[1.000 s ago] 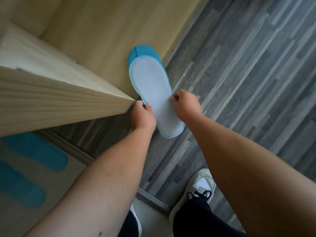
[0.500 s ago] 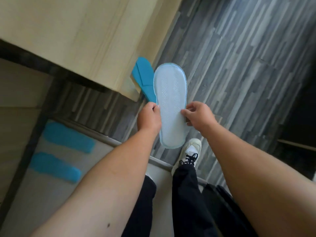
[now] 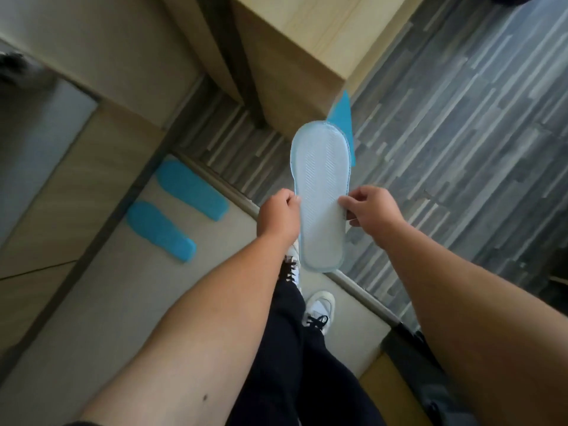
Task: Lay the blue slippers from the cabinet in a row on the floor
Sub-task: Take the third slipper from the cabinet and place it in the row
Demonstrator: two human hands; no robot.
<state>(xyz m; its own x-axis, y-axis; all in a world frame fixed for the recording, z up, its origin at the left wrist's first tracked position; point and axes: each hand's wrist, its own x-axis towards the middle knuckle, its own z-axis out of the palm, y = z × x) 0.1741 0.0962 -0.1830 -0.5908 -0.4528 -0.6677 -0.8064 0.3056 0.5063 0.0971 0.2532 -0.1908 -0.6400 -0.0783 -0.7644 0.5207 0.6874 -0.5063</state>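
Observation:
I hold a flat slipper pair (image 3: 319, 179) sole-up in front of me; its pale ribbed sole faces the camera. A blue slipper piece (image 3: 342, 118) sticks out behind its top right edge. My left hand (image 3: 278, 216) pinches the left edge and my right hand (image 3: 370, 210) pinches the right edge, both near the heel half. Two blue slippers, one (image 3: 192, 193) and the other (image 3: 159, 230), lie side by side on the light floor at the left.
The wooden cabinet (image 3: 295, 56) stands ahead with its open door edge above the held slipper. Grey striped plank floor (image 3: 461, 133) spreads to the right. My white sneakers (image 3: 319, 309) and dark trousers are below the slipper. A metal threshold strip (image 3: 365, 290) separates the two floors.
I have stepped back from the cabinet and turned left, carrying the slipper pair with both hands. The two slippers on the floor have come fuller into view.

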